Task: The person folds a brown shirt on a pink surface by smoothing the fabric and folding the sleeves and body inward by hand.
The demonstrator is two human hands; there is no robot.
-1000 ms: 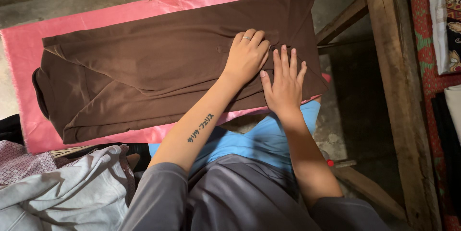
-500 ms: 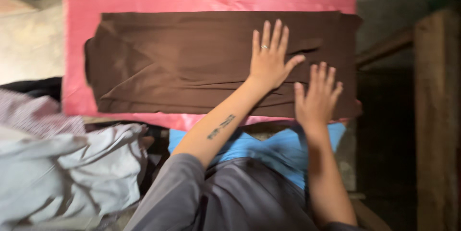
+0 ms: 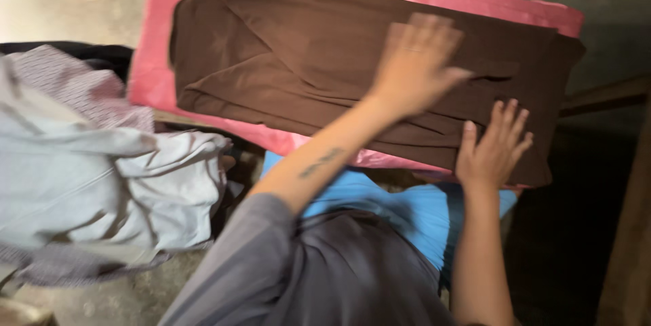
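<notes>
Left hand (image 3: 415, 62) spread flat, fingers apart and extended, palm pressed down on the brown garment (image 3: 325, 75) near its middle right; blurred with motion, gripping nothing. Right hand (image 3: 494, 146) likewise open and flat, fingers fanned, lying on the garment's near right corner by the lower edge; nothing pinched or clasped there either. Both hands well within reach of each other, the right one lower and nearer the body, the two not touching.

Brown garment laid out lengthwise on a pink board (image 3: 163, 41) (a padded surface, by the look of it), covering most of it and leaving a pink border along the left end, the far edge and part of the near edge. Folded over on itself, with diagonal creases and overlapping layers showing at the left half; right end reaching just past the board's corner. Fabric plain, dark, matte.

To the left, below the board, a heap of pale grey and patterned clothes (image 3: 102, 177). Between the arms, a blue cloth (image 3: 400, 211) beneath the board's near edge. Grey sleeve (image 3: 271, 265) on the left arm.
</notes>
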